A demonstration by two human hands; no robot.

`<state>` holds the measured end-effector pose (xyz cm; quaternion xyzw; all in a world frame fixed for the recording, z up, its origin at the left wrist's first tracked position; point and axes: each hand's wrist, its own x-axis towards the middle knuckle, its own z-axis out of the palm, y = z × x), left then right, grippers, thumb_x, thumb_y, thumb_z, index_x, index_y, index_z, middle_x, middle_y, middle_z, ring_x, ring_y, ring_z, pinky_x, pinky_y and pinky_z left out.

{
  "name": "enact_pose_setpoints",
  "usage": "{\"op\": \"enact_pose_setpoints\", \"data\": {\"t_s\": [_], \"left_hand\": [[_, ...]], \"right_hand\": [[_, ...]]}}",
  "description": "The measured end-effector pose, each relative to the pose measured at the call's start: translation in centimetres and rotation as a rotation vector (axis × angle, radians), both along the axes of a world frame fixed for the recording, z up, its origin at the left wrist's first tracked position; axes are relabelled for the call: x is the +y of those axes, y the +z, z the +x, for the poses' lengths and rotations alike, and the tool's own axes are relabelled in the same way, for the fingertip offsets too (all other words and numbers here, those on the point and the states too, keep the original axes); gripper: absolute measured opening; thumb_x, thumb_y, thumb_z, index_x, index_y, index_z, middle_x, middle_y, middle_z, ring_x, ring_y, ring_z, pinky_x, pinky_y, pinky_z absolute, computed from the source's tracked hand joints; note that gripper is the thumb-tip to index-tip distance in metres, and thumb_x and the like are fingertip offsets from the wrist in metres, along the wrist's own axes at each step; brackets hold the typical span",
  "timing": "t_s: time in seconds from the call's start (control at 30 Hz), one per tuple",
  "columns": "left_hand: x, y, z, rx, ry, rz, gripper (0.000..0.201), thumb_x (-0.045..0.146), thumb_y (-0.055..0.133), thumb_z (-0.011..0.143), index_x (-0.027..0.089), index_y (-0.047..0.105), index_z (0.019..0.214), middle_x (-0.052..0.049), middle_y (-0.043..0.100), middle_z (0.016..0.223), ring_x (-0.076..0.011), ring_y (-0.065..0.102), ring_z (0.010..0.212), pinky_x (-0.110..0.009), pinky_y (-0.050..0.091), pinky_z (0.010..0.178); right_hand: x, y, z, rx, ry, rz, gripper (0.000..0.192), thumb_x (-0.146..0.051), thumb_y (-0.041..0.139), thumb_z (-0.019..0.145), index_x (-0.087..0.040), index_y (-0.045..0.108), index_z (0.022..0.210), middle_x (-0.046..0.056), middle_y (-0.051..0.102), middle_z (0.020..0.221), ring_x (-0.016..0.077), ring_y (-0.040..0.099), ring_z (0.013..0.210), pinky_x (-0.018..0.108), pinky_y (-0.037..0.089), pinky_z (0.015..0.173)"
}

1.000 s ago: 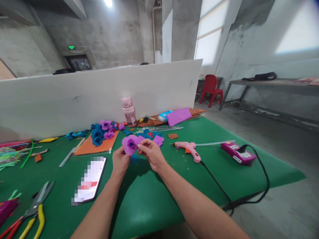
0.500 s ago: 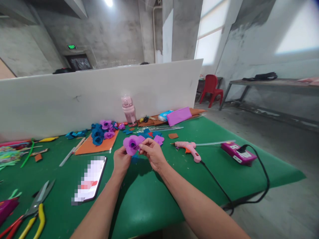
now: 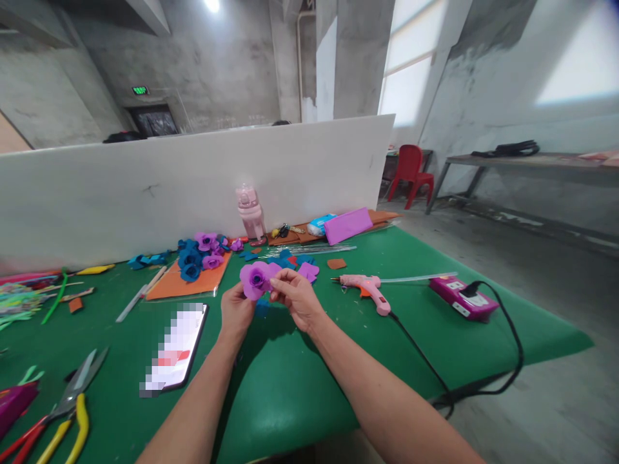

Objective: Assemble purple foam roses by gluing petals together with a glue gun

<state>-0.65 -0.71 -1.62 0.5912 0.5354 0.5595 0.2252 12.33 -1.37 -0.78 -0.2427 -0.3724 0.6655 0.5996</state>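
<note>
A purple paper flower (image 3: 256, 280) with a dark centre is held up over the green table between my two hands. My left hand (image 3: 237, 314) is closed on its lower left side, partly behind the petals. With thumb and forefinger, my right hand (image 3: 298, 300) pinches a petal at its right edge. Behind them lie loose purple petal pieces (image 3: 309, 271) and blue petal pieces (image 3: 284, 257). A pink glue gun (image 3: 363, 288) with a clear glue stick lies to the right of my right hand.
A phone (image 3: 180, 348) and open shears (image 3: 72, 393) lie on the left. Finished-looking blue and purple flowers (image 3: 191, 261) rest on an orange sheet (image 3: 167, 287). A pink bottle (image 3: 251, 212) stands against the white partition (image 3: 193, 174). At right, a purple power strip (image 3: 461, 298) trails a black cable.
Both hands stay in almost the same place with the flower between them. Only a very slight shift of the view shows.
</note>
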Motion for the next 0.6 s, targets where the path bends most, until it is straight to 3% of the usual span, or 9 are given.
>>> {"op": "enact_pose_setpoints", "data": {"t_s": [0.13, 0.3, 0.47, 0.6], "left_hand": [[0.0, 0.1, 0.0, -0.029, -0.022, -0.002, 0.018, 0.03, 0.064, 0.063, 0.014, 0.07, 0.066, 0.0, 0.066, 0.06, -0.0143, 0.055, 0.058, -0.024, 0.043, 0.059], [0.3, -0.2, -0.3, -0.006, -0.025, -0.009, 0.017, 0.029, 0.062, 0.063, 0.013, 0.069, 0.065, 0.001, 0.064, 0.058, -0.0139, 0.054, 0.058, -0.024, 0.042, 0.058], [0.6, -0.8, -0.5, 0.002, -0.064, 0.019, 0.016, 0.026, 0.061, 0.064, 0.014, 0.07, 0.066, 0.003, 0.063, 0.057, -0.0126, 0.052, 0.056, -0.024, 0.042, 0.059], [0.8, -1.0, -0.6, -0.027, 0.006, 0.003, 0.017, 0.028, 0.063, 0.063, 0.014, 0.071, 0.067, 0.002, 0.065, 0.06, -0.0142, 0.055, 0.06, -0.024, 0.043, 0.06]], "right_hand": [[0.0, 0.1, 0.0, -0.007, 0.027, -0.038, 0.032, -0.038, 0.076, 0.056, -0.018, 0.053, 0.066, -0.007, 0.055, 0.048, 0.0064, 0.05, 0.043, 0.02, 0.042, 0.05], [0.2, 0.0, -0.1, -0.075, -0.067, -0.022, 0.035, -0.048, 0.069, 0.064, -0.017, 0.052, 0.063, -0.005, 0.056, 0.052, 0.0052, 0.046, 0.042, 0.019, 0.04, 0.047], [0.4, -0.5, -0.1, -0.105, -0.073, -0.011, 0.033, -0.044, 0.072, 0.061, -0.018, 0.053, 0.064, -0.007, 0.05, 0.047, 0.0051, 0.044, 0.042, 0.018, 0.039, 0.047], [0.6, -0.9, 0.0, -0.125, -0.212, -0.086, 0.032, -0.046, 0.066, 0.066, -0.017, 0.055, 0.064, -0.005, 0.055, 0.055, 0.0043, 0.045, 0.042, 0.018, 0.038, 0.045]]}}
